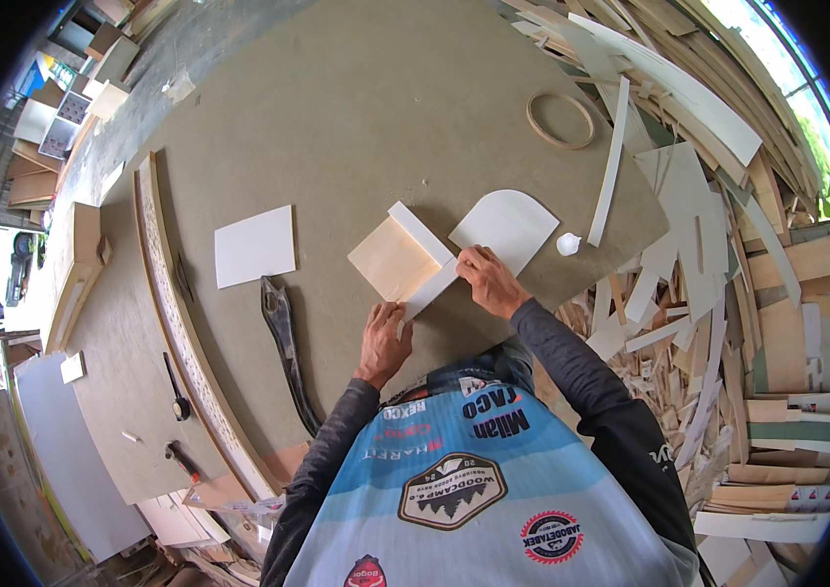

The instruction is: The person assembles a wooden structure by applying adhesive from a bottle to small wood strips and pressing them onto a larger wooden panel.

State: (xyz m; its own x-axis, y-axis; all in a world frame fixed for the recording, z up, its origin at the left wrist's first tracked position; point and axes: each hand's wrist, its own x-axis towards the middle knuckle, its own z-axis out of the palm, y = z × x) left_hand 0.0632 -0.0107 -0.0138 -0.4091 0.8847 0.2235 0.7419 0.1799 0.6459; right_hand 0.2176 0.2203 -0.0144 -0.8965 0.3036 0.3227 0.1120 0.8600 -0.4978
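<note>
A square pale wooden panel (pixel 387 256) lies on the large grey-brown work surface with a white strip (pixel 423 233) along its far right edge. A second white strip (pixel 431 288) runs along the near right edge and meets the first at a corner. My left hand (pixel 385 344) has its fingers closed on the near end of the second strip. At the corner, my right hand (pixel 490 282) pinches the strip's other end. Just beyond my right hand lies a white panel with a rounded end (pixel 508 223); my fingers partly cover its near edge.
Left of the panel lie a white rectangular board (pixel 255 247), a black curved tool (pixel 283 342) and a long curved wooden piece (pixel 175 293). A hammer (pixel 182 460) sits farther left. Right are a small white lump (pixel 568 244), a wooden ring (pixel 560 119) and heaped offcuts (pixel 679 254).
</note>
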